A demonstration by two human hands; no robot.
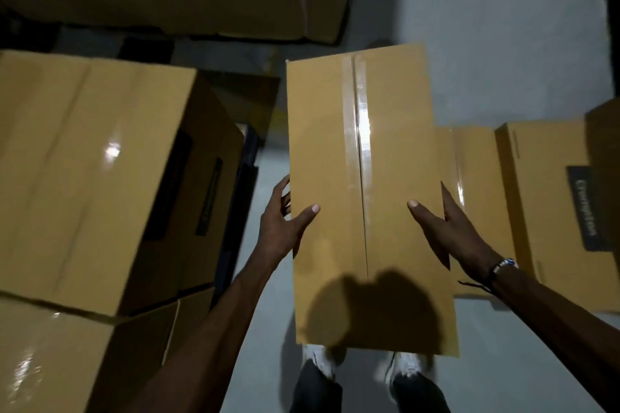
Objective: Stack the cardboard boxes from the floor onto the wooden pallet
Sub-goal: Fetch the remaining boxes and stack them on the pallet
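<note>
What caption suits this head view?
Both hands, left and right, hold a taped cardboard box above the floor.

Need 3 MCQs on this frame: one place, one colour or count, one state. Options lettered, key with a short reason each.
1. Where do the stacked boxes stand relative to the held box?
A. on the person's left
B. on the person's right
C. on top of it

2. What colour are the shoes?
A. red
B. white
C. green

3. How is the held box's top?
A. flaps open
B. torn off
C. taped shut

Key: 1 A, the stack fills the left of the view; 2 B, white toes show under the box; 3 C, clear tape runs along the seam, with the left hand and right hand gripping the sides.
</note>
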